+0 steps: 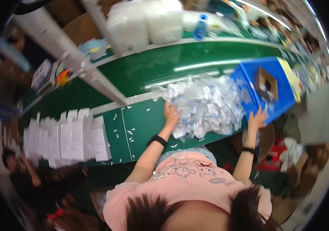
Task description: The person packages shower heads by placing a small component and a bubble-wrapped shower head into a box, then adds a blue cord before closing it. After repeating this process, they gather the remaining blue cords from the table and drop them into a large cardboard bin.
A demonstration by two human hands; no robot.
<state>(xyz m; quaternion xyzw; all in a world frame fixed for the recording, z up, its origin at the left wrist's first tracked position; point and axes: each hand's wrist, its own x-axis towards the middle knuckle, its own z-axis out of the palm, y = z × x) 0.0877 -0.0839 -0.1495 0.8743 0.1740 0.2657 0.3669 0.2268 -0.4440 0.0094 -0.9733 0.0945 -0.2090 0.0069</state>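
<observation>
A large heap of clear plastic bags with white and bluish contents [208, 106] lies on the green table in front of me. My left hand [171, 116] rests against the heap's left side, its fingers spread and holding nothing. At the heap's right, my right hand [257, 120] has its fingers apart at the near edge of a blue plastic bin [283, 73]; whether it touches the bin I cannot tell. The bin stands tilted beside the heap, with a small open brown cardboard box [267, 82] inside. What exactly the bags contain is too blurred to make out.
Rows of white paper cards or folded boxes [70, 138] stand on the table at left. Small white scraps [130, 133] dot the green tabletop [145, 119]. A grey metal post [76, 61] rises behind. Across the belt sit stacked clear trays [145, 27] and a blue bottle [200, 27]. Another person [30, 181] is at lower left.
</observation>
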